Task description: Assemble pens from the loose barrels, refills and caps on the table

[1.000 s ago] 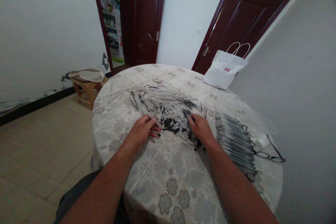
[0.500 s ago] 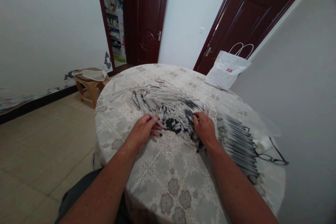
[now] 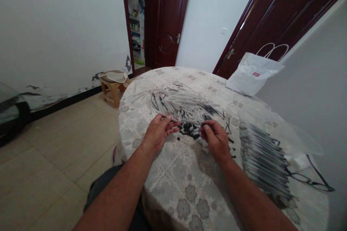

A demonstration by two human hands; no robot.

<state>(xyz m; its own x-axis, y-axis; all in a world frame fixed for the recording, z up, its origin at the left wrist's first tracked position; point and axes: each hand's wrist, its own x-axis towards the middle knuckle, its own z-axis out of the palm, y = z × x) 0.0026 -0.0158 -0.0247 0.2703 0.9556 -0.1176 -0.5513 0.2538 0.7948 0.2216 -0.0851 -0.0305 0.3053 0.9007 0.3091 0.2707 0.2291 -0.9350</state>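
Observation:
My left hand (image 3: 159, 130) pinches a whitish pen barrel (image 3: 171, 117) between thumb and finger, its other fingers loosely curled. A thin dark pen refill (image 3: 192, 122) is held at its right end by my right hand (image 3: 217, 138). The refill points left, its tip close to the barrel's end; whether it is inside I cannot tell. Below lie small black pen parts (image 3: 189, 130) and short whitish pieces. Behind the hands spreads a heap of whitish barrels (image 3: 185, 98), with more dark refills (image 3: 210, 109) at its right.
A row of grey-black pens (image 3: 267, 158) lies right of my right arm, beside folded glasses (image 3: 310, 180) and clear plastic (image 3: 295, 135). A white paper bag (image 3: 253, 74) stands at the back right of the cloth-covered round table (image 3: 165, 187). A stool (image 3: 114, 86) stands left.
My right hand has come away from the loose refills and now holds one out toward my left hand. My left hand has lifted slightly with the barrel. The view has swung left.

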